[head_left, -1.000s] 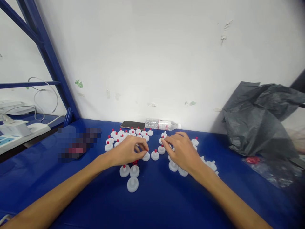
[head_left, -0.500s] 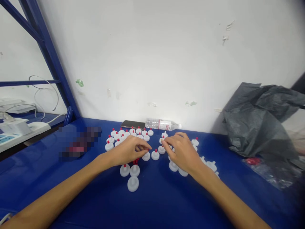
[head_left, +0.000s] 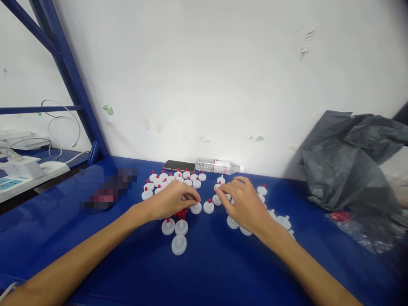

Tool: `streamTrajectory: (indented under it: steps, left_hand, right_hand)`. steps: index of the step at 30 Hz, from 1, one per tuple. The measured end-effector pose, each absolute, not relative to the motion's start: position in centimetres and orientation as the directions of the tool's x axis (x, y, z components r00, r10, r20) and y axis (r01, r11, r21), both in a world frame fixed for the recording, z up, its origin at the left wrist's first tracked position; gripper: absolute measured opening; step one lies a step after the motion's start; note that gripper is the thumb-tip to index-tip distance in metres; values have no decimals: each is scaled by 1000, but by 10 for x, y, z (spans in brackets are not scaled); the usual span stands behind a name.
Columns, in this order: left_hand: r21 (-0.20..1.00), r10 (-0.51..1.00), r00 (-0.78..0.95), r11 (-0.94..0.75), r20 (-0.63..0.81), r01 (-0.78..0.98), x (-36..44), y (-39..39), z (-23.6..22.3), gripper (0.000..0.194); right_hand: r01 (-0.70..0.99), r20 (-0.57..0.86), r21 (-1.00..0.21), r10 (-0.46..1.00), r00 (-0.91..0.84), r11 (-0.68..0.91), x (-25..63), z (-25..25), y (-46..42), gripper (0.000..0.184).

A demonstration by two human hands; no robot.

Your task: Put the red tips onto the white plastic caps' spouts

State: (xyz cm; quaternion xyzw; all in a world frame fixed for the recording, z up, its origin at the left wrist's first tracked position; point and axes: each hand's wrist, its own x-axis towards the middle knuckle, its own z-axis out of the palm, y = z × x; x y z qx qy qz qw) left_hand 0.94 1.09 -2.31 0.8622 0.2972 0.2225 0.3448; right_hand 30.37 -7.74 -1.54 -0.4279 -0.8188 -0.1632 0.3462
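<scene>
My left hand is closed in a pinch at the small red cap on top of a white nozzle lid. Under that palm, a small pile of loose red caps partly shows. My right hand hangs over the white lids on the right, thumb and forefinger together just above a white lid; what they hold, if anything, is hidden. Between the hands stands a red-tipped lid. Nearer me are another red-tipped lid and two plain ones, including a front lid.
Several red-tipped lids stand behind my left hand. Along the wall lie a dark phone and a clear bottle. A grey plastic bag is at the right, a power strip at the left, all around the blue table.
The view has shifted slightly. My left fingertips have come down a little onto the lid's red tip; my right hand keeps nearly the same place.
</scene>
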Motion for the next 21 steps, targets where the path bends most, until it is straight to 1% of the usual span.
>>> streamTrajectory:
  steps: [3,6,7,9,10,11,13,15,18,21]
  left_hand:
    - [752,666,708,-586,235,301,9,5,-9,14]
    - [816,708,620,-548,338,182,9,-3,6,20]
    - [841,730,578,-525,365,131,10,-5,9,24]
    - [883,766,504,-470,398,18,13,-11,13,35]
    - [897,778,482,-441,402,-37,15,-13,14,39]
    - [908,787,472,-410,398,-83,17,-15,14,42]
    - [927,796,480,-350,370,-135,20,-19,14,44]
    - [942,803,493,-299,335,-152,22,-21,13,43]
    - [954,805,511,-260,300,-151,22,-18,8,44]
    - [962,782,561,-237,272,-136,20,-13,1,44]
  right_hand:
    - [781,736,-14,536,-414,624,301,-14,-80,33]
    - [767,750,14,500,-433,642,297,-14,-84,18]
    - [770,756,29,490,-434,637,295,-14,-85,22]
    - [782,778,51,466,-421,622,289,-14,-87,42]
    - [785,793,52,452,-408,617,287,-15,-88,45]
    - [786,809,49,438,-393,616,284,-15,-89,42]
    - [785,831,33,419,-366,619,280,-16,-90,28]
    - [784,840,22,414,-351,621,278,-15,-91,21]
    - [785,843,27,408,-350,619,277,-14,-92,21]
    - [786,855,51,380,-352,616,280,-14,-90,17]
